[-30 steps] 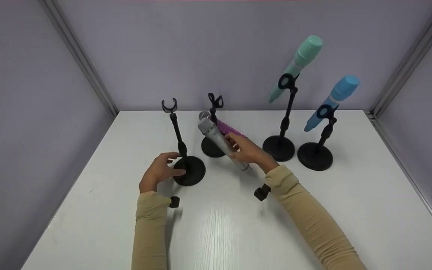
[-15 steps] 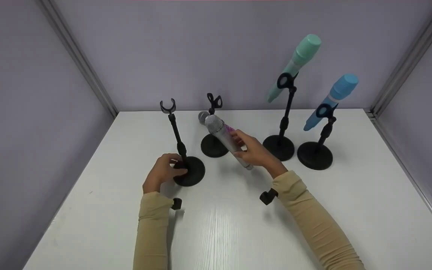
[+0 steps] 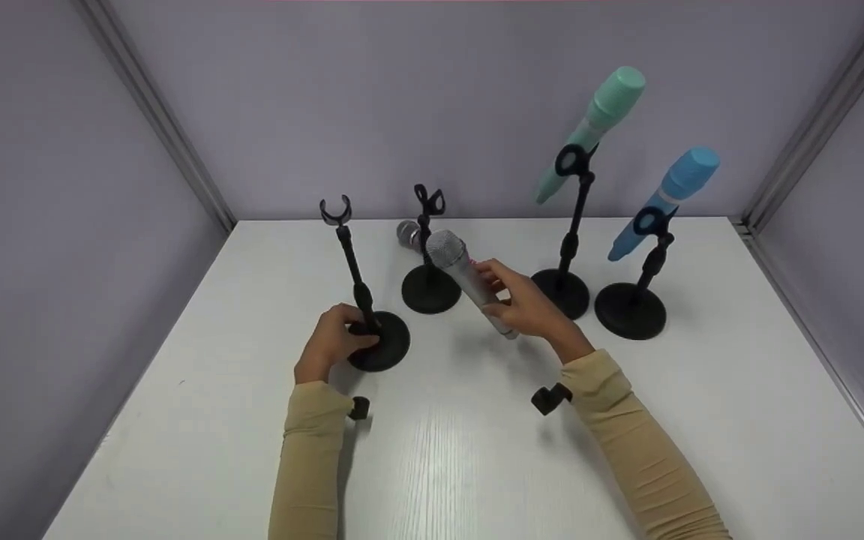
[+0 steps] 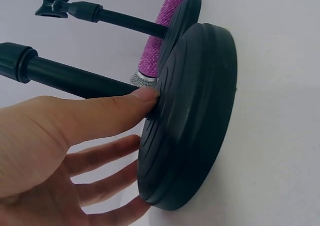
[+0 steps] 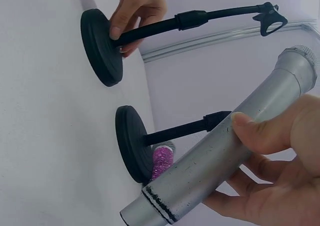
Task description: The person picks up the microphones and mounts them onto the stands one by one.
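My left hand (image 3: 331, 341) holds the base of a black desktop microphone stand (image 3: 393, 341), its thumb on top of the disc beside the pole, as the left wrist view shows. The stand's clip on top holds nothing. In my right hand (image 3: 526, 304) is a silver microphone (image 3: 468, 279), pinched by the body between thumb and fingers. It is tilted above the table, grille up and to the left. Behind it stands a second black stand (image 3: 432, 292) with an empty clip. A glittery purple microphone (image 4: 170, 16) lies behind that stand, mostly hidden in the head view.
Two more black stands are on the right, one bearing a mint-green microphone (image 3: 603, 112), the shorter one a blue microphone (image 3: 676, 191). All stand on a white table (image 3: 432, 450) with grey panels behind and at both sides.
The silver microphone, in my right hand, has moved right and a little nearer, away from the second stand. My left hand has shifted slightly right on the base; that stand stays in place.
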### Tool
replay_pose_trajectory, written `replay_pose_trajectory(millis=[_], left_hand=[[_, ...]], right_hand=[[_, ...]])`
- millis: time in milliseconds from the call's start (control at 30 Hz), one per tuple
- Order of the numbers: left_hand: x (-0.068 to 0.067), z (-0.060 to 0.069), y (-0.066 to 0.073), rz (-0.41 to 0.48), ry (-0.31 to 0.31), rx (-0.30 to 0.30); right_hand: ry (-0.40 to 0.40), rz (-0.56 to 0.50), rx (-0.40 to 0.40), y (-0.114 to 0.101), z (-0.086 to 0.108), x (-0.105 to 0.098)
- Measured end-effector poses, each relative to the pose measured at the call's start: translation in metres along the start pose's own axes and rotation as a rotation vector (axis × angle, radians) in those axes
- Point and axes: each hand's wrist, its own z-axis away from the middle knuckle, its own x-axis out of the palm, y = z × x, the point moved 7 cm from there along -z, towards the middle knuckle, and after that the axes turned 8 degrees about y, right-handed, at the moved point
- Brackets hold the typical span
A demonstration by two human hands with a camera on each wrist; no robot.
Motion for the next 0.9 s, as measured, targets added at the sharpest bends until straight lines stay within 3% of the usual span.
replay_pose_trajectory(millis=[533, 700, 900], left_hand=[[0.006, -0.001, 0.001, -0.010, -0.019, 0.025], [0.012, 0.000, 0.007, -0.010, -0.027, 0.066], [0.018, -0.001, 0.017, 0.010, -0.024, 0.135]], right_hand=[[0.101, 0.003, 0.031, 0.004, 0.023, -0.031], [0.119, -0.027, 0.060, 0.008, 0.030, -0.037], [0.128, -0.029, 0.042, 0.008, 0.034, -0.043]])
